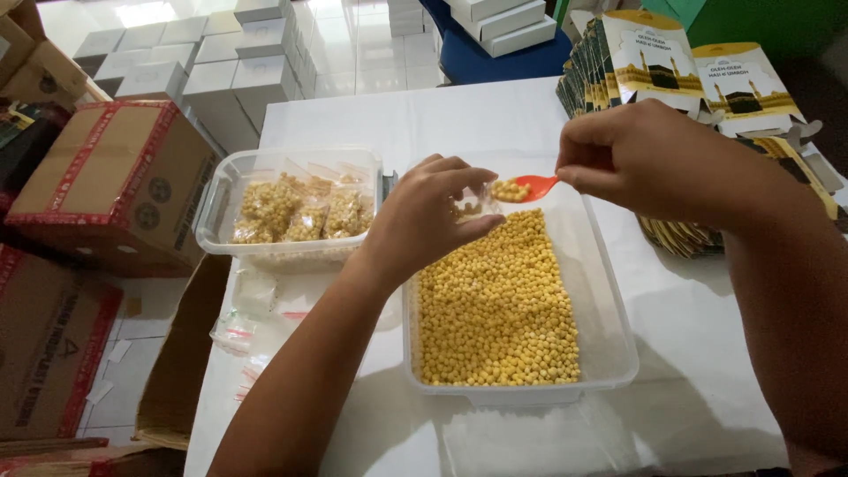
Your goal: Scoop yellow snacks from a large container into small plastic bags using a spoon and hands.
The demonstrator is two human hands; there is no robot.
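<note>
My left hand [422, 221] pinches a small clear plastic bag [473, 205] that holds a few yellow chickpeas, above the far end of a clear tub [609, 353]. The tub is filled with yellow chickpeas [496, 309]. My right hand [649, 159] grips the handle of an orange spoon [533, 186]. The spoon carries a heap of chickpeas and its bowl rests at the bag's mouth.
A second clear tub [216, 212] to the left holds several filled little bags [305, 210]. Empty small bags [243, 331] lie on the white table beside an open carton [181, 353]. Printed flat cartons [689, 71] are stacked at the right. Brown boxes [115, 177] and white boxes [221, 71] stand on the floor.
</note>
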